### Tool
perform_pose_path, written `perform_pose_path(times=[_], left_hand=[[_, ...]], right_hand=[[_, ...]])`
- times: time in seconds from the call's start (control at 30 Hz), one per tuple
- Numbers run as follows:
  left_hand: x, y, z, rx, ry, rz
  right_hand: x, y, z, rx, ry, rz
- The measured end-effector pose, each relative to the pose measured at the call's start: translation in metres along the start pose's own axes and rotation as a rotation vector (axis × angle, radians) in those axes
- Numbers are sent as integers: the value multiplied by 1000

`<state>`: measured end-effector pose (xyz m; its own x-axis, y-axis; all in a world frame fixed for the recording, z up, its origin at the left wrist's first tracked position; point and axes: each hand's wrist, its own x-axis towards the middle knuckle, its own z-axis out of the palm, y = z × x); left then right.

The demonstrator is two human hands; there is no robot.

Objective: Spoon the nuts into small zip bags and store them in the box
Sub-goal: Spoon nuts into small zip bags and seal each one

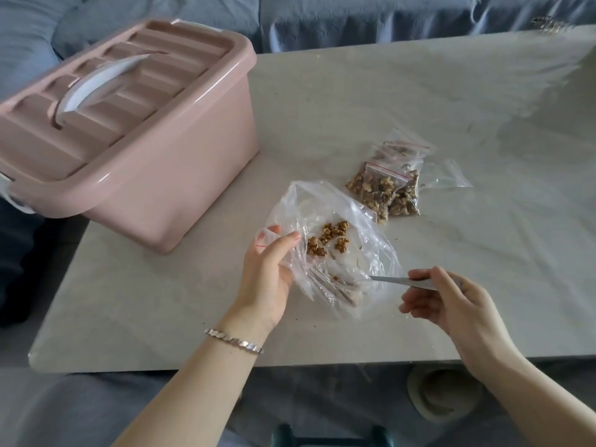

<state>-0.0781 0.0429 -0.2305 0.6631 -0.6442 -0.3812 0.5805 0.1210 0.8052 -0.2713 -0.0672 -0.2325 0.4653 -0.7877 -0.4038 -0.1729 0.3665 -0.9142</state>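
A large clear plastic bag [351,221] lies open on the table with a few walnut pieces [329,240] inside. My left hand [267,269] grips its left edge together with a small zip bag [265,237] that has a red stripe. My right hand [451,301] pinches the handle of a metal spoon [392,280], whose tip reaches into the large bag. Filled small zip bags of walnuts [383,188] lie in a pile behind it. The pink box [135,137] stands at the left with its lid shut.
An empty small zip bag [446,175] lies to the right of the filled pile. The pale marble-look table [451,108] has free room at the right and rear. A blue sofa [354,17] runs behind the table. A round object [445,395] sits on the floor below the front edge.
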Motion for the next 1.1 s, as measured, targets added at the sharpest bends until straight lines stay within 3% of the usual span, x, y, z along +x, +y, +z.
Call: perform_pose_path(times=[0.13,0.4,0.63,1.1], left_hand=[[-3,2,-9,86,-9,18],[-8,0,-29,203,47,-29],[-15,0,-33,373,49,-72],[-16,-4,-31,259,76,-91]], right_hand=[[3,-4,-3,208,29,152],[-1,-23,-8,91,106,-115],[-9,-22,12,-23,29,-227],[-21,6,27,-360,1,-529]])
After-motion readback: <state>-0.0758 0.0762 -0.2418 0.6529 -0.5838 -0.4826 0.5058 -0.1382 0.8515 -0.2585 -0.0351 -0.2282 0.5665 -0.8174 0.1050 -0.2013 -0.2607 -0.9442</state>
